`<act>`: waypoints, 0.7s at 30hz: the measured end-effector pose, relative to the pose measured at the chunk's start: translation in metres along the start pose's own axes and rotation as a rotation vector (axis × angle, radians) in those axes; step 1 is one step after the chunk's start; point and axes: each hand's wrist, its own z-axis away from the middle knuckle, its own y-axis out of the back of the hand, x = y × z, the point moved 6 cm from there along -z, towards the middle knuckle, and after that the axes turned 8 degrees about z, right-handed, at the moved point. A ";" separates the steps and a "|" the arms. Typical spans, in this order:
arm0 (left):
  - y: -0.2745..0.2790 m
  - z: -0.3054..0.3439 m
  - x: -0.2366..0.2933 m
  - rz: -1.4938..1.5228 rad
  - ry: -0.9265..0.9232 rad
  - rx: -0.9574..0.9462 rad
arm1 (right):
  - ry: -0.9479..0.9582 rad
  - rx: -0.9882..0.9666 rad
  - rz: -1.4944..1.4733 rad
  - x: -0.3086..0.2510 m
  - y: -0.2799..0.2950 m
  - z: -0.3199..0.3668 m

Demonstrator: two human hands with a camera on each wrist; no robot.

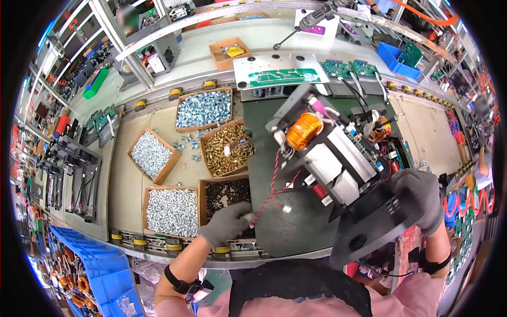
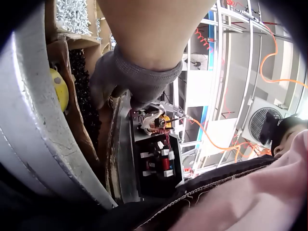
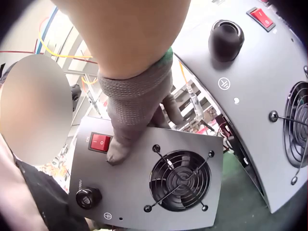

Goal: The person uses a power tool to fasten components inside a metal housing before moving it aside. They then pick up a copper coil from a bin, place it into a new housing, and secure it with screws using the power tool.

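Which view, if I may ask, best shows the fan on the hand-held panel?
The right wrist view: the fan faces the camera whole, beside the right hand gripping the panel. The head view shows the panel but no clear fan; the left wrist view shows none.

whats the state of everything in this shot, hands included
black screw box, open, filled
brass screw box, open, filled
unit, uncovered, tipped up on the green mat
twisted wire, loose, trailing from the unit
rear panel, held up, fan fitted
right hand, gloved, grips the rear panel, thumb beside its red switch
left hand, gloved, fingers curled at the black screw box, hold hidden
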 end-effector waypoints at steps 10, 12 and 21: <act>-0.030 -0.032 0.016 -0.390 -0.277 -0.126 | -0.547 0.235 -0.604 0.051 -0.034 0.068; -0.039 -0.036 0.026 -0.490 -0.262 -0.133 | -0.575 0.214 -0.550 0.052 -0.033 0.077; -0.089 -0.054 0.095 -0.909 -0.155 -0.297 | -0.711 -0.021 -0.089 0.008 -0.127 0.148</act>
